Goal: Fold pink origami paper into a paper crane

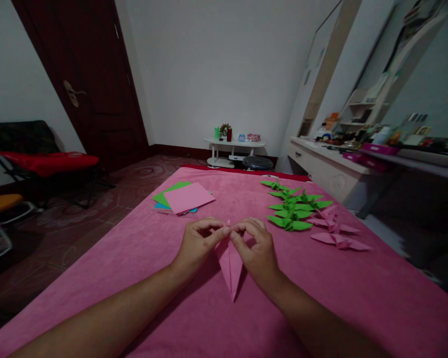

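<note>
A person's two bare hands work close together over a surface covered with a plush pink cloth (142, 271). Between them is a folded pink paper (230, 272), a long, narrow kite shape whose lower point aims toward the person, with a crease running down its middle. The left hand (202, 241) pinches its upper end between thumb and fingers, and the right hand (258, 244) pinches the same end from the other side, the thumb tips nearly meeting. Beyond the left hand lies a loose stack of paper sheets (189, 198), pink on top, green and blue showing beneath. Beyond and beside the right hand sit green folded birds (290, 224) in a cluster, with pink folded birds (339, 242) just to their right. Against the far wall stands a low white table (234, 143); at left is a dark red door (93, 84).
</note>
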{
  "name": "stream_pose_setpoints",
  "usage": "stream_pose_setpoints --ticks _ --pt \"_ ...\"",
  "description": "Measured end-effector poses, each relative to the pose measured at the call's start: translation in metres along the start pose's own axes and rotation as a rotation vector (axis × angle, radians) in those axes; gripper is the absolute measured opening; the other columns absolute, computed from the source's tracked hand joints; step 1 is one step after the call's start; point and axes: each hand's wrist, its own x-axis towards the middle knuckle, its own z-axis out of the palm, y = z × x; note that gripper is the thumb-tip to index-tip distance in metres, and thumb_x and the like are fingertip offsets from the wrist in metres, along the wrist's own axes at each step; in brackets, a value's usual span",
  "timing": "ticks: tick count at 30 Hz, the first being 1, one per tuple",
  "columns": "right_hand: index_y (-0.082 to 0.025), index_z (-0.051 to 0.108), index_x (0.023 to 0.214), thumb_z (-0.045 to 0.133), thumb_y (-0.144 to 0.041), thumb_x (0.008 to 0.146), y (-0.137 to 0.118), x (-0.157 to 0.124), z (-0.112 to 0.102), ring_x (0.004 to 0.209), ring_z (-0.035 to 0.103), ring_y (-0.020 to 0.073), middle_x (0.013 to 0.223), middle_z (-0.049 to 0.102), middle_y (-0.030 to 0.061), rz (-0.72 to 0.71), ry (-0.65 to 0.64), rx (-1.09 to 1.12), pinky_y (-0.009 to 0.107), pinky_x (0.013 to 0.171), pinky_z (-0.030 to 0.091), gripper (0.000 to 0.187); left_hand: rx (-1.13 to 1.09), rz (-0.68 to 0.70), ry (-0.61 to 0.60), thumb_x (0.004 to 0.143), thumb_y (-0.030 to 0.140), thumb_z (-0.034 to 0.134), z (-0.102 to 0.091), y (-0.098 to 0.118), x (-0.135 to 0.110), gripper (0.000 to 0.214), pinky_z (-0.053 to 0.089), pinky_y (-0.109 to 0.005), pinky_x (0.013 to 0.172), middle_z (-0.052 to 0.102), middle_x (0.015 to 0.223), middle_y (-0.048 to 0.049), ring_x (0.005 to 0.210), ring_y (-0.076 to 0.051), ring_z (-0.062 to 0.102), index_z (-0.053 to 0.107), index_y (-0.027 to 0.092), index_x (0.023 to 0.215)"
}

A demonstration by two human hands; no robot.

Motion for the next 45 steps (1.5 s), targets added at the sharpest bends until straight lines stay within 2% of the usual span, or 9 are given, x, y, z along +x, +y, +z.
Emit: stream_pose_setpoints --ticks 6,17,20,25,33,36,41,43,45 --pt "-0.019 0.06 0.068 0.059 -0.021 0.078 0.001 0.0 0.002 0.071 0.055 0.0171 0.067 0.061 0.001 0.092 -0.009 0.065 0.031 0.07 0.041 0.011 -0.002 0.012 0.044 0.067 0.024 0.073 0.001 0.002 0.0 0.009 0.043 -0.024 0.06 0.065 0.069 -0.0039 0.064 -0.013 0.056 0.071 0.015 0.068" --pt "-0.017 0.062 0.071 0.059 -0.027 0.079 0.002 -0.004 0.004 0.072 0.057 0.0165 0.07 0.063 0.0018 0.239 -0.07 0.176 0.028 0.067 0.044 0.013 0.005 -0.021 0.014 0.072 0.028 0.067 -0.002 0.003 0.001 0.018 0.036 -0.022 0.054 0.056 0.059 -0.0016 0.058 -0.011 0.046 0.068 0.013 0.062" --pt "-0.017 0.062 0.071 0.059 -0.027 0.079 -0.001 -0.002 0.004 0.069 0.056 0.0157 0.069 0.062 0.0015 0.261 -0.08 0.206 0.027 0.065 0.044 0.013 -0.099 -0.069 0.033 0.07 0.027 0.068 0.0 0.001 0.0 0.015 0.034 -0.022 0.053 0.055 0.06 -0.0007 0.056 -0.009 0.044 0.068 0.013 0.063" --pt "-0.016 0.06 0.066 0.057 -0.024 0.077 -0.007 0.0 0.004 0.064 0.054 0.0144 0.065 0.059 0.0003 0.319 -0.107 0.262 0.025 0.06 0.043 0.013 -0.322 -0.232 0.042 0.068 0.023 0.068 0.005 0.0 -0.005 0.012 0.03 -0.02 0.048 0.051 0.052 0.0027 0.047 -0.006 0.038 0.065 0.013 0.062" --pt "-0.016 0.057 0.062 0.058 -0.021 0.073 -0.004 -0.004 0.005 0.058 0.05 0.012 0.059 0.054 -0.0023 0.316 -0.087 0.186 0.024 0.058 0.04 0.013 -0.12 -0.119 -0.032 0.067 0.029 0.07 0.003 -0.009 0.0 0.017 0.042 -0.024 0.06 0.066 0.065 -0.005 0.06 -0.013 0.055 0.069 0.012 0.067" --pt "-0.016 0.058 0.064 0.059 -0.024 0.075 -0.004 -0.006 0.007 0.059 0.051 0.0128 0.061 0.057 -0.0008 0.311 -0.101 0.185 0.025 0.059 0.041 0.013 -0.092 -0.11 0.006 0.068 0.031 0.068 0.001 -0.011 0.001 0.021 0.039 -0.023 0.054 0.063 0.061 -0.0042 0.055 -0.011 0.052 0.068 0.012 0.063" --pt "-0.016 0.06 0.068 0.059 -0.028 0.078 -0.003 -0.007 0.01 0.062 0.053 0.0134 0.065 0.059 0.001 0.339 -0.196 0.276 0.025 0.059 0.043 0.016 -0.092 -0.129 0.011 0.074 0.038 0.063 -0.002 -0.008 0.002 0.032 0.027 -0.021 0.046 0.048 0.046 0.0018 0.044 -0.007 0.038 0.062 0.012 0.054" --pt "-0.016 0.06 0.069 0.06 -0.029 0.078 0.0 -0.004 0.009 0.062 0.052 0.0132 0.065 0.059 0.0005 0.342 -0.193 0.284 0.025 0.059 0.043 0.016 -0.142 -0.161 0.021 0.077 0.039 0.058 -0.004 -0.008 0.005 0.034 0.029 -0.021 0.046 0.051 0.048 0.0 0.044 -0.008 0.04 0.063 0.012 0.057" --pt "-0.016 0.059 0.07 0.06 -0.029 0.078 0.004 0.0 0.006 0.063 0.051 0.0129 0.066 0.057 -0.0002 0.341 -0.106 0.269 0.024 0.059 0.041 0.016 -0.199 -0.165 0.082 0.079 0.041 0.054 -0.006 -0.009 0.009 0.036 0.033 -0.022 0.048 0.059 0.057 -0.0045 0.051 -0.011 0.049 0.066 0.011 0.065"
